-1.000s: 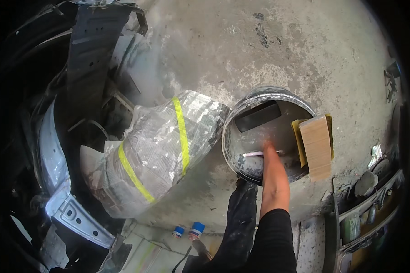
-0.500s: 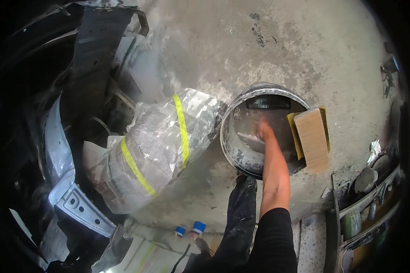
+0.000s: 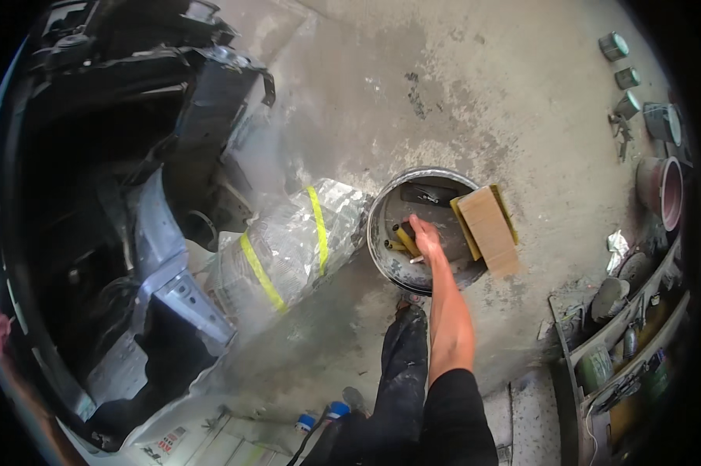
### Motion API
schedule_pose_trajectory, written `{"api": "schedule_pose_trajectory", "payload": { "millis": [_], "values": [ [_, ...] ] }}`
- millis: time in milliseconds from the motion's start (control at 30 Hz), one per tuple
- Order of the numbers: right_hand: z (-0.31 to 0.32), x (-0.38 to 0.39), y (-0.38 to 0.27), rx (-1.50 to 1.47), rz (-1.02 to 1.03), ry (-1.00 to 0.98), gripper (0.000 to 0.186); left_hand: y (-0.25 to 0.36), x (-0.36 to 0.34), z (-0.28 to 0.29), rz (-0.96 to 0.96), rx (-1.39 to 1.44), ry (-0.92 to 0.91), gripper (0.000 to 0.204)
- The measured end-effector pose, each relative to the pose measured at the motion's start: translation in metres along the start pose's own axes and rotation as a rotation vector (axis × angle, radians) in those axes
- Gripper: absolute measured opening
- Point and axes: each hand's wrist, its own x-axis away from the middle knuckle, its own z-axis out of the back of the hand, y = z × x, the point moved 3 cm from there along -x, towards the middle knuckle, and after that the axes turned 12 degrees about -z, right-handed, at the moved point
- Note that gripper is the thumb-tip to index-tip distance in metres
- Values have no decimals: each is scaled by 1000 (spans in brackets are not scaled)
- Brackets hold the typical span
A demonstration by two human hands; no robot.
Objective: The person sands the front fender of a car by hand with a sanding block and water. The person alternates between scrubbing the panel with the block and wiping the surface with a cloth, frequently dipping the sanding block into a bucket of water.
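Fingers point(image 3: 414, 230) of right hand point(image 3: 426, 239) reach yellow rod point(image 3: 407, 241) in round metal tub point(image 3: 381, 233); closure cannot be told.
Rod lies left of hand on tub floor, judged light, rigid, possibly dusty; grasp mid-length. Cardboard block point(image 3: 486, 229) rests on right rim.

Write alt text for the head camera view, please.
A person's right hand reaches down into a round metal bucket on a dusty concrete floor, beside a cardboard piece and a foil-wrapped bundle.
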Motion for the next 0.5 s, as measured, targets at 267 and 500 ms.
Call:
{"api": "schedule_pose_trajectory", "payload": {
  "millis": [267, 500],
  "values": [
    [-12, 187, -86, -900, 156, -616, 79, -21, 21, -35, 184, 487, 211, 63],
    [-62, 355, -168, -689, 288, -517, 58, 55, -24, -36, -43, 410, 398, 35]
  ]
}}
